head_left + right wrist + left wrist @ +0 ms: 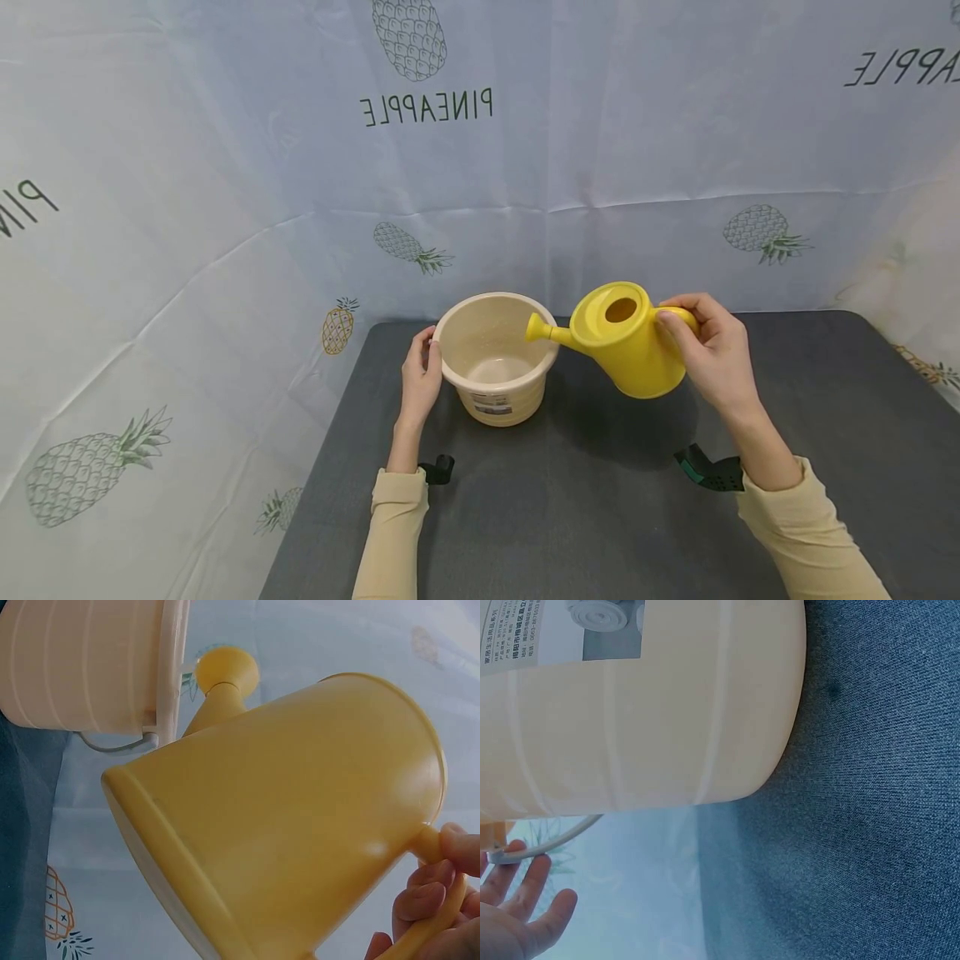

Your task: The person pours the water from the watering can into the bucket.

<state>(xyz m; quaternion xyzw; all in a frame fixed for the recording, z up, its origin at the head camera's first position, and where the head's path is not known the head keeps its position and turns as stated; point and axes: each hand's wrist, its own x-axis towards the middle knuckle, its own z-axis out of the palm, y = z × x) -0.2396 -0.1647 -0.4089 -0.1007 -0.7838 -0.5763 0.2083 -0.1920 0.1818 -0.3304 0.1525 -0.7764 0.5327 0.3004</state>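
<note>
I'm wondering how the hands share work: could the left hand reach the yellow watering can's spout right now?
Likely yes, if the left hand leaves the rim of the cream bucket: only the bucket's open mouth seems to lie between it and the watering can's spout.

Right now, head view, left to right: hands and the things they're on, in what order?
Left hand at the rim's left side → cream bucket → yellow watering can, spout toward the bucket → right hand on the can's handle.
</note>
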